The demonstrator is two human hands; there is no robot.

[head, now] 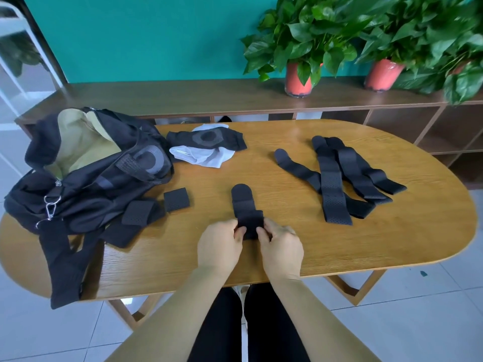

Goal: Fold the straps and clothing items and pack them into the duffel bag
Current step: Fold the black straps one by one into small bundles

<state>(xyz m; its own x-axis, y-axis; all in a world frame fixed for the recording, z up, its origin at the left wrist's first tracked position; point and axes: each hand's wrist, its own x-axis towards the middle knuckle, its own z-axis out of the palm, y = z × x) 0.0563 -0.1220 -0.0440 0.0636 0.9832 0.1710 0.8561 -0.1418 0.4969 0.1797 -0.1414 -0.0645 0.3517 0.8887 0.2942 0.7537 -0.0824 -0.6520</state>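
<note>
Head: L hand (219,246), R hand (281,250) pinch strap (244,205); duffel bag (86,184) badge (58,183) illegible

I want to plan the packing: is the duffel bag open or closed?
Open. The duffel bag gapes wide at its top, and its beige lining shows inside.

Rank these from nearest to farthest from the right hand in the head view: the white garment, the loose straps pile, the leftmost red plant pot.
1. Loose straps pile: on the table, just beyond the right hand and to its right.
2. White garment: across the table, far left.
3. Leftmost red plant pot: off the table, on the shelf behind.
</note>
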